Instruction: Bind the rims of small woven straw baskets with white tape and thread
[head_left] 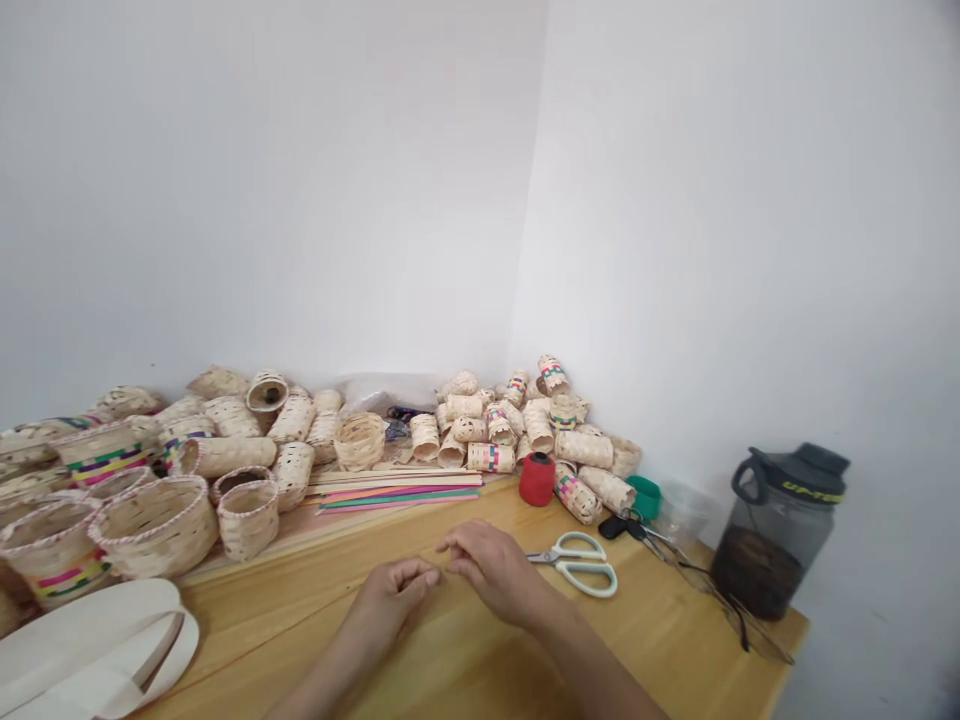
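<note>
My left hand (390, 600) and my right hand (495, 570) rest over the wooden tabletop (480, 680), with their curled fingertips meeting near the middle. Anything thin between the fingers is too small to make out. Just right of my right hand lie white-handled scissors (577, 566). Beyond my hands is a stack of thin strips (397, 495), some natural and some pink and green. A red spool of thread (537, 479) stands behind the scissors.
Woven basket-like pieces (157, 526) crowd the left and back of the table against the white wall (300, 200). A white cloth item (90, 650) lies at lower left. Keys (619, 528), glasses (720, 600) and a dark water bottle (776, 530) sit at right.
</note>
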